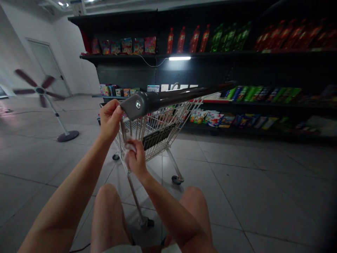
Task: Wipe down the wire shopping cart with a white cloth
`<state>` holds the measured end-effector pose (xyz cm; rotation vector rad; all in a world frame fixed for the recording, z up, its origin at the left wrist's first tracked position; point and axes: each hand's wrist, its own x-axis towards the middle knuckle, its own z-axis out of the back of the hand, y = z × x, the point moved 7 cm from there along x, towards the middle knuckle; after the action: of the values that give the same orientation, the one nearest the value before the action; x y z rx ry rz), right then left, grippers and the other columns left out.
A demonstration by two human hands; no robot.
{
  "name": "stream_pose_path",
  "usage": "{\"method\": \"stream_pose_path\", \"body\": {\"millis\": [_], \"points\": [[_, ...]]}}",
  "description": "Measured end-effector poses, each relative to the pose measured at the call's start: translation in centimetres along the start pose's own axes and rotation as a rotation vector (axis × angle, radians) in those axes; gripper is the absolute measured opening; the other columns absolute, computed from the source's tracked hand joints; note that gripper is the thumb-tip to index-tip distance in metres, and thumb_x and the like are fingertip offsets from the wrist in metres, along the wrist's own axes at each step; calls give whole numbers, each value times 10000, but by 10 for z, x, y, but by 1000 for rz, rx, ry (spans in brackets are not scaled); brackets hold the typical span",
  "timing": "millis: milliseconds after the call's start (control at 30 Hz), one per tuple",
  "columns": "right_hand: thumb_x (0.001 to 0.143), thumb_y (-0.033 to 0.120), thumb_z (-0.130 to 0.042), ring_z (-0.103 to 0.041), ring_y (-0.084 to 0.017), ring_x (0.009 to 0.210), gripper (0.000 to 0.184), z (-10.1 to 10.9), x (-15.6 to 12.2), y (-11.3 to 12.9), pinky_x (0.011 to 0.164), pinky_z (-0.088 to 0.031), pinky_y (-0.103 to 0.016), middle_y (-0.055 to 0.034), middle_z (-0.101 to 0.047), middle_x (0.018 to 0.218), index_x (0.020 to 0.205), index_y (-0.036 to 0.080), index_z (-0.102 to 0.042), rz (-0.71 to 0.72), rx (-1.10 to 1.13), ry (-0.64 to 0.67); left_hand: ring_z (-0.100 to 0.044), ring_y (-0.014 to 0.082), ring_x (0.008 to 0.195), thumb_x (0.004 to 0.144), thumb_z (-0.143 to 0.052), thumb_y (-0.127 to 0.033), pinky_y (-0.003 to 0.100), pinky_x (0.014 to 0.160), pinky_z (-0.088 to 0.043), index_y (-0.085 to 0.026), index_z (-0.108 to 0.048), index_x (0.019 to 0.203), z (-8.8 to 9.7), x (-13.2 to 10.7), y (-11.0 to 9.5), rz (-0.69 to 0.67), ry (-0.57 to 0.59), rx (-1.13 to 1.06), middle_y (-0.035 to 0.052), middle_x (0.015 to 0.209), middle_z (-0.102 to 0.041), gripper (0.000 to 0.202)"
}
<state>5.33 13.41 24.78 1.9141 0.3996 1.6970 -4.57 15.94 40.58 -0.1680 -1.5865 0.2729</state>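
Note:
My left hand [110,119] is pinched at the grey end bracket [137,104] of a dark shopping cart handle [186,95]. Below it, my right hand [137,159] is shut on a crumpled white cloth [129,151]. The cloth presses against the near side of the cart's wire basket [155,131]. Part of the basket's side is hidden behind both hands. Several small items show through the wires, but they are too blurred to name.
Dark store shelves [210,52] hold bottles and colourful packets along the back and right. A pedestal fan [40,91] with spinning blades stands at the left, before a white door [47,66]. Grey floor tiles [237,182] surround the cart's wheels.

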Motion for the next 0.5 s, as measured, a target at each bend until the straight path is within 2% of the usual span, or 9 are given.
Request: {"method": "stream_pose_path", "body": {"millis": [100, 167, 233, 300, 400, 467, 500], "points": [[804, 110, -391, -480, -186, 1160, 426, 6, -1, 9, 1012, -419, -379, -80, -523, 1172, 1191, 228, -522, 34, -36, -89, -292, 92, 500, 819, -508, -653, 262, 497, -231, -192, -487, 591, -9, 0, -4, -7, 2, -1, -36, 556, -315, 515], [845, 163, -381, -466, -209, 1179, 436, -1, -21, -2, 1025, -409, -417, -117, -504, 1207, 1272, 203, -459, 49, -110, -88, -276, 92, 495, 809, -509, -667, 263, 489, -216, -191, -468, 578, -15, 1, -7, 15, 10, 10, -36, 551, -309, 531], [863, 196, -365, -463, -235, 1189, 439, -13, -58, -34, 1030, -402, -453, -150, -505, 1210, 1297, 173, -430, -13, -212, -53, -263, 94, 493, 794, -511, -686, 268, 483, -207, -192, -449, 567, -20, 1, -11, 46, 13, 22, -36, 546, -303, 546], [836, 201, -394, -483, -248, 1179, 456, -20, -103, -79, 1022, -412, -452, -170, -508, 1221, 1287, 151, -443, -162, -260, -3, -258, 100, 496, 780, -509, -705, 276, 483, -207, -196, -433, 558, -21, 2, -14, 60, 2, 34, -33, 543, -304, 560], [715, 132, -448, -577, -239, 1019, 406, -18, -159, -138, 913, -486, -405, -126, -611, 1013, 1100, 160, -572, -430, -246, 57, -272, 108, 493, 744, -519, -737, 284, 477, -220, -205, -422, 546, -21, 2, -13, 82, -13, 34, -30, 539, -304, 576], [663, 116, -439, -609, -213, 858, 315, -5, -169, -153, 798, -523, -351, -67, -618, 813, 920, 182, -610, -507, -235, 40, -291, 109, 475, 728, -495, -771, 282, 457, -231, -211, -427, 536, -21, 1, -5, 147, 4, -12, -26, 532, -311, 596], [662, 117, -426, -610, -200, 820, 293, 3, -163, -153, 768, -526, -331, -52, -612, 778, 881, 187, -608, -516, -232, 19, -309, 109, 465, 715, -487, -788, 280, 442, -238, -213, -432, 528, -21, 1, 0, 193, 9, -37, -24, 525, -317, 607]]}}
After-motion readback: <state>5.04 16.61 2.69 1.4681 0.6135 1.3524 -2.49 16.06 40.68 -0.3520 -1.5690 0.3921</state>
